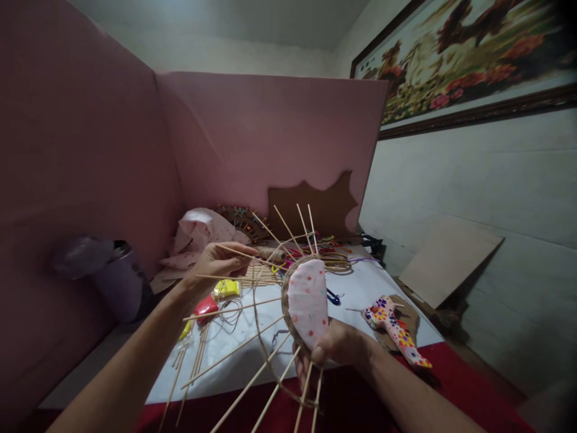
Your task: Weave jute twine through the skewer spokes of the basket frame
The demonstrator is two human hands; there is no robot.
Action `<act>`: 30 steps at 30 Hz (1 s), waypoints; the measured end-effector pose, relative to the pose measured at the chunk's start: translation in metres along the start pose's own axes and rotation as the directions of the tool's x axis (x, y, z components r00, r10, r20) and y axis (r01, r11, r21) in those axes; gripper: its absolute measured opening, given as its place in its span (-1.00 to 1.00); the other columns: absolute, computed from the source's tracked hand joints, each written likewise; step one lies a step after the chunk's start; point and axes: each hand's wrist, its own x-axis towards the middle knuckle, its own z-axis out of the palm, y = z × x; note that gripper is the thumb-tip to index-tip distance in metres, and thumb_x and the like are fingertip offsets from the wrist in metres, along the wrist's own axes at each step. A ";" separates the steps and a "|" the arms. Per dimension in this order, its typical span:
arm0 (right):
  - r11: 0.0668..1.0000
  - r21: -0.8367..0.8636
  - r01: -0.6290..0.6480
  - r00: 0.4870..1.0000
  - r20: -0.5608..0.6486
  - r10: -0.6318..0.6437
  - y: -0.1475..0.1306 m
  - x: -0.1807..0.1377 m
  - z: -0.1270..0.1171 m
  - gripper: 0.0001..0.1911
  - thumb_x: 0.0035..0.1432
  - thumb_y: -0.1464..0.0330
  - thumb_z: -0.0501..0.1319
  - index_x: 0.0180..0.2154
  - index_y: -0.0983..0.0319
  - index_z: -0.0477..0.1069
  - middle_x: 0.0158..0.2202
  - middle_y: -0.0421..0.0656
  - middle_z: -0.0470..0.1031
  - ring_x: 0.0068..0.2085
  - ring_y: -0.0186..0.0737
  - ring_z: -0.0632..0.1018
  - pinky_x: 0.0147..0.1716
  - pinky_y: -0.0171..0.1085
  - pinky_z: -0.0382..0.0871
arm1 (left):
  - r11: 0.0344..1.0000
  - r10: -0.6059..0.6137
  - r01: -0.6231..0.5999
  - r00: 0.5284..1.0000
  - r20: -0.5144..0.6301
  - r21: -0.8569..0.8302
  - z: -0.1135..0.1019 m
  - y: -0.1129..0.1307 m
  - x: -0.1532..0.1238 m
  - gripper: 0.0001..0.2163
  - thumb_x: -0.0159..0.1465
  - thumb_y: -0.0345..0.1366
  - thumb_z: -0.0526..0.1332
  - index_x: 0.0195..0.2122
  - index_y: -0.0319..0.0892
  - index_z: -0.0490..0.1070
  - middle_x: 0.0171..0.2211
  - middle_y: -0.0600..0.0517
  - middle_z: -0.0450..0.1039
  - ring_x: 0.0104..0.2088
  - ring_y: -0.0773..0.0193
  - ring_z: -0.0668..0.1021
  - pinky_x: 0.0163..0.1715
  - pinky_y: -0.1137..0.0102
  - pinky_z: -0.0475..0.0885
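My right hand [336,344] grips the lower edge of a half-round piece covered in pale pink dotted fabric [309,300], with brown twine around its curved rim. Thin wooden sticks [238,308] fan outward from that rim. A wide arc of twine [261,343] crosses the sticks, some way out from the fabric. At the upper left, my left hand [228,258] is closed in a pinch at one of the upper sticks, and the twine passes close to its fingertips. Exactly how the twine lies at those fingers is hard to make out.
On the white table [356,294] lie a yellow packet [226,288], a red packet [206,307], loose sticks [198,355], a coil of cord [337,263] and a blue safety pin [332,297]. A flowered fabric shape [396,331] lies right; a purple container [119,282] stands left.
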 end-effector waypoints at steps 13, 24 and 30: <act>0.997 -0.051 -0.054 0.998 0.031 0.056 0.010 0.001 -0.011 -0.71 -0.32 0.43 0.29 -0.41 0.40 0.48 -0.47 -0.11 0.53 -0.51 -0.32 0.49 -0.57 -0.42 0.34 | 0.997 -0.030 0.034 0.998 -0.062 0.069 0.007 -0.024 -0.002 -0.79 -0.02 -0.25 0.36 -0.37 -0.23 0.56 -0.56 0.02 0.43 -0.58 0.40 0.35 -0.60 0.49 0.16; 0.999 -0.028 -0.035 0.998 0.041 0.036 0.010 0.002 -0.006 -0.67 -0.31 0.40 0.32 -0.37 0.40 0.49 -0.47 -0.13 0.52 -0.51 -0.36 0.47 -0.49 -0.42 0.36 | 0.996 -0.076 0.079 0.993 -0.086 0.034 0.013 -0.019 -0.006 -0.80 -0.07 -0.25 0.38 -0.41 -0.22 0.57 -0.63 0.04 0.42 -0.63 0.42 0.35 -0.63 0.51 0.19; 1.000 -0.012 -0.001 1.000 0.007 0.001 0.010 0.003 -0.003 -0.65 -0.35 0.42 0.35 -0.37 0.39 0.47 -0.46 -0.13 0.50 -0.44 -0.34 0.47 -0.39 -0.39 0.38 | 0.994 -0.106 0.107 0.991 -0.082 0.002 0.012 -0.021 -0.008 -0.81 -0.06 -0.26 0.38 -0.42 -0.22 0.56 -0.59 0.02 0.47 -0.61 0.41 0.41 -0.61 0.51 0.25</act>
